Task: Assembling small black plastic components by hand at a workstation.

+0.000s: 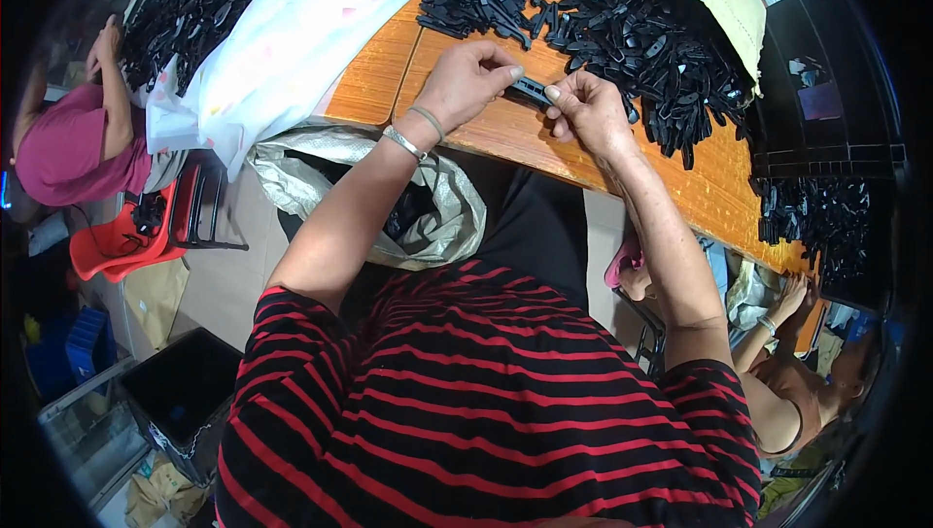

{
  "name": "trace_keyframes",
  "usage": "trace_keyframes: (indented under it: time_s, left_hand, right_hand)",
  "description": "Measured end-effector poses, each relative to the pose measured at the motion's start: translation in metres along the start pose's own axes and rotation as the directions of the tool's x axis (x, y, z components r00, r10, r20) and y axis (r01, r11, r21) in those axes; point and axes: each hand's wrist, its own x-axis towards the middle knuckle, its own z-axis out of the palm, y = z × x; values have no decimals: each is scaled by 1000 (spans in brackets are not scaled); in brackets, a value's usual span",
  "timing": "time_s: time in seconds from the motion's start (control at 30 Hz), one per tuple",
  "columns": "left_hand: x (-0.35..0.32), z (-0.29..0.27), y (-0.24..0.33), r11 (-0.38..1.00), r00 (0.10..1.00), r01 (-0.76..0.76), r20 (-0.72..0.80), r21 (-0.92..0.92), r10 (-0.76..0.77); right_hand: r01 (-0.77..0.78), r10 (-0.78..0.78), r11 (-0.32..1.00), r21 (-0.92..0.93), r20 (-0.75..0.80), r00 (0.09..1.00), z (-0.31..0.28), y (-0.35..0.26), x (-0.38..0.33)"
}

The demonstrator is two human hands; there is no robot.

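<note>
Over the front edge of the wooden table (pixel 486 130), a small elongated black plastic part (pixel 531 91) is held between my two hands. My left hand (pixel 465 89) pinches its left end with thumb and fingertips. At its right end, my right hand (pixel 593 115) is closed with the thumb on top. The part's exact kind is not clear. Just beyond my hands lies a large heap of similar black plastic parts (pixel 671 71), some touching the area beside my right hand.
A white plastic sheet (pixel 282 33) covers the table's left side. An open woven sack (pixel 452 207) hangs below the edge by my lap. A yellowish sack (pixel 719 3) stands back right. One person (pixel 73 149) sits left by a red chair (pixel 121 246), another person (pixel 777 411) at lower right.
</note>
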Motion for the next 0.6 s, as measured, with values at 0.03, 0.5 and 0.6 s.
trace_keyframes:
  time_s: [0.03,0.5,0.6]
  left_hand:
    - [1,0,0,999,1000,-16,-14,30,16]
    - [2,9,2,934,996,18,-86,357,14]
    - [0,16,-5,892,987,-53,-111,450,115]
  right_hand:
    - [-12,12,1000,-4,-1,1000,0,0,0]
    - [-107,109,989,-98,14,994,1,-4,7]
    - [-42,40,989,-145,-15,999,2,1,6]
